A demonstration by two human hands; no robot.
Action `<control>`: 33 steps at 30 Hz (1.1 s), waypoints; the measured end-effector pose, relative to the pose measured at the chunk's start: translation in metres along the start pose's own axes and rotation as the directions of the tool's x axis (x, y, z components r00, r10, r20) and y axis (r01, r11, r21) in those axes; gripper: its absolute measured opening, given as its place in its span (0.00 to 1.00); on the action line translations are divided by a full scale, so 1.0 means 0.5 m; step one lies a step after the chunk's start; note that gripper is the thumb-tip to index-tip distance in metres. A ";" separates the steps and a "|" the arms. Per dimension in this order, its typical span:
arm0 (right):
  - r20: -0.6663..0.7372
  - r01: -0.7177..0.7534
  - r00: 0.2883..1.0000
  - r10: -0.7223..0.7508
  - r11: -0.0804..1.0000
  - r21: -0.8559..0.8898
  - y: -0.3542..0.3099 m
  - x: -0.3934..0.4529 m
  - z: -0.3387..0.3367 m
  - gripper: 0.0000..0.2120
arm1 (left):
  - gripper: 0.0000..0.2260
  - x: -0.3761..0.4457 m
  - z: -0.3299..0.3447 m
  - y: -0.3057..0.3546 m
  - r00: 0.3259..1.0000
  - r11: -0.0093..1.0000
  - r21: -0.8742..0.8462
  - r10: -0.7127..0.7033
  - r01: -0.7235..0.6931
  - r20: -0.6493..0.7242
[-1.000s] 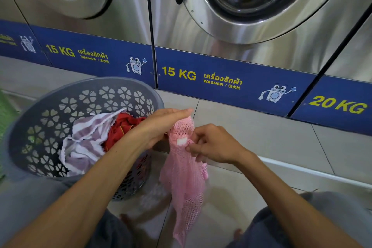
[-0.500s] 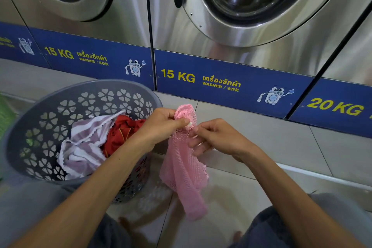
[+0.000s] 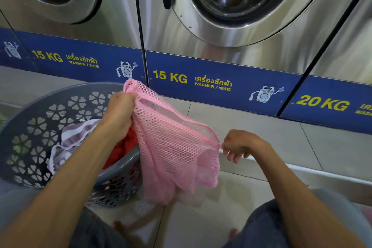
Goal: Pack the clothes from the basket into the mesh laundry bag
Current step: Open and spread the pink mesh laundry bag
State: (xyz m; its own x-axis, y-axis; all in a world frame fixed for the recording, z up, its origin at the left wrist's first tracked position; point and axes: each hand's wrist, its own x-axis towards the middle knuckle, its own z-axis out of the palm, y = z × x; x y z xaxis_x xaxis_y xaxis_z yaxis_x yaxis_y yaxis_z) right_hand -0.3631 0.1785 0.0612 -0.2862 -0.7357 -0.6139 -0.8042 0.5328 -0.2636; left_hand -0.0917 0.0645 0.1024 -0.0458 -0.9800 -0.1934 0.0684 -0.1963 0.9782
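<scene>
— Where's the bag?

— The pink mesh laundry bag [image 3: 173,143] hangs between my hands, just beside the grey basket [image 3: 40,110], its lower end drooping toward the floor tiles [image 3: 251,127]. My left hand [image 3: 120,112] grips one top corner in a closed fist; my right hand [image 3: 239,145] pinches the far end of the top edge, where I judge the zipper pull to be, though it's too small to see for sure

— So what matters for this step?

— Tension. I keep the left fist high and firm so the top edge stays taut, and pull level with the right, so the mouth opens cleanly without the mesh bunching or snagging

— And the clothes?

— The striped cloth [image 3: 78,137] and the red garment [image 3: 124,147] lie in the basket, under my left forearm. None is packed yet. Behind it all stand the steel washers [image 3: 231,16] with their blue labels
</scene>
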 end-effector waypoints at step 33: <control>-0.234 0.376 0.902 -0.362 0.926 0.017 -0.017 -0.031 0.001 0.35 | 0.08 -0.089 0.076 -0.062 0.726 0.684 0.451 0.169 -0.573 0.667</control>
State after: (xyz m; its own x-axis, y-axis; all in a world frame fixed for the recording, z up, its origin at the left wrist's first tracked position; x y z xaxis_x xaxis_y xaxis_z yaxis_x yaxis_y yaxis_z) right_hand -0.3513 0.1856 0.0726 -0.0891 -0.9545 -0.2846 -0.8436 0.2242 -0.4879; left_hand -0.1295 0.1151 0.0836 -0.6863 -0.7234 0.0754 -0.3760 0.4416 0.8147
